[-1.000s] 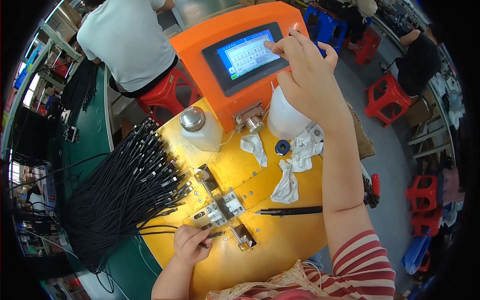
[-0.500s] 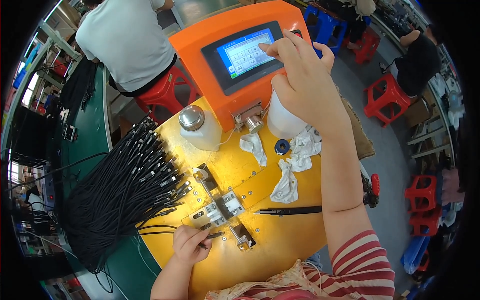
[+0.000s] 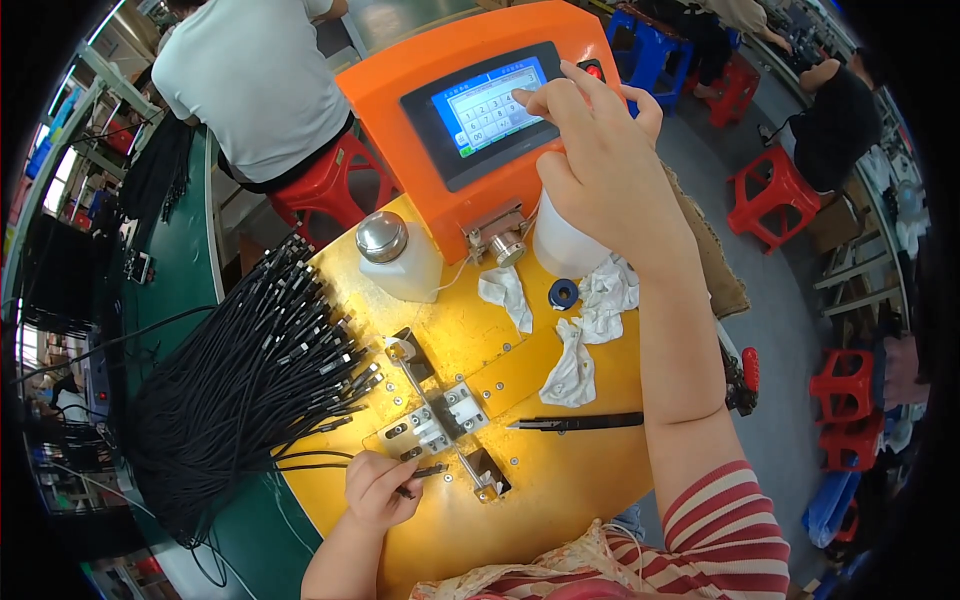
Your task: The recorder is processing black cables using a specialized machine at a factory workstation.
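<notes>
My left hand (image 3: 380,490) pinches a black cable (image 3: 430,470) just behind its connector end, close to the near left side of a metal clamping fixture (image 3: 435,425). At the top, my right hand (image 3: 610,195) is raised in front of an orange machine (image 3: 375,95). Its index fingertip is at the number keypad on the touchscreen (image 3: 485,115); whether it presses cannot be made out. The other fingers are spread and hold nothing. A thick bundle of black cables (image 3: 220,400) lies to the left, with connector ends toward the fixture.
On the yellow plate (image 3: 570,475) stand a white bottle with a metal cap (image 3: 400,260) and a white container (image 3: 562,240). Crumpled white wipes (image 3: 570,370), a dark blue ring (image 3: 563,293) and a black pen (image 3: 575,422) lie there. A person (image 3: 255,90) sits beyond on a red stool.
My right hand has shifted very slightly left over the keypad, showing more of a red button on the machine. The left hand and its cable stay in place.
</notes>
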`<state>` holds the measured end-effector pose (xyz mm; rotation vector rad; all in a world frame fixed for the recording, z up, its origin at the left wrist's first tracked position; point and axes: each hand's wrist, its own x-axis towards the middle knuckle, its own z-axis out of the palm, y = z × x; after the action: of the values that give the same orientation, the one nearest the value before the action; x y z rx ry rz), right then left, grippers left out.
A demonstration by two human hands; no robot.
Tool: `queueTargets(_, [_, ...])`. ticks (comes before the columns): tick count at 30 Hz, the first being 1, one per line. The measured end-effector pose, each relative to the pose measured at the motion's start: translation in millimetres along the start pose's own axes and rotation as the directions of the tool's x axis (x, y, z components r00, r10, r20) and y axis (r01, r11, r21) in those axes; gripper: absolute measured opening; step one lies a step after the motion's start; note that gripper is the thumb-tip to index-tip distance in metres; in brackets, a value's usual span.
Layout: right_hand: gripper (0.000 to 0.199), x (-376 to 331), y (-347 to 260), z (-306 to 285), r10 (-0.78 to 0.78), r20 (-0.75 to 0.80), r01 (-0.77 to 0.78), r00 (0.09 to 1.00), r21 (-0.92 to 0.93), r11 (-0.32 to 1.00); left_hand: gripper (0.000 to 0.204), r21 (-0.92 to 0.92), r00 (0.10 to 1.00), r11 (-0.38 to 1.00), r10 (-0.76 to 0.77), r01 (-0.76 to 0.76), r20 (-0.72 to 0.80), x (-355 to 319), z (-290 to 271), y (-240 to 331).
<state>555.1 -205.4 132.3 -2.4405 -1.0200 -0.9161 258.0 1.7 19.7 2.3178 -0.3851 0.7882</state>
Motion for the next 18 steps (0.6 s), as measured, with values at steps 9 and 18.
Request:
queueTargets(9, [0.03, -0.1, -0.9, 0.3, -0.002, -0.021, 0.002, 1.0, 0.011, 1.0, 0.023, -0.004, 1.0, 1.0, 0.004, -0.004, -0.014, -0.5, 0.3, 0.2])
queueTargets(18, [0.028, 1.1, -0.2, 0.2, 0.004, -0.002, -0.004, 1.0, 0.013, 1.0, 0.025, 0.006, 1.0, 1.0, 0.011, -0.011, -0.016, 0.8, 1.4, -1.4])
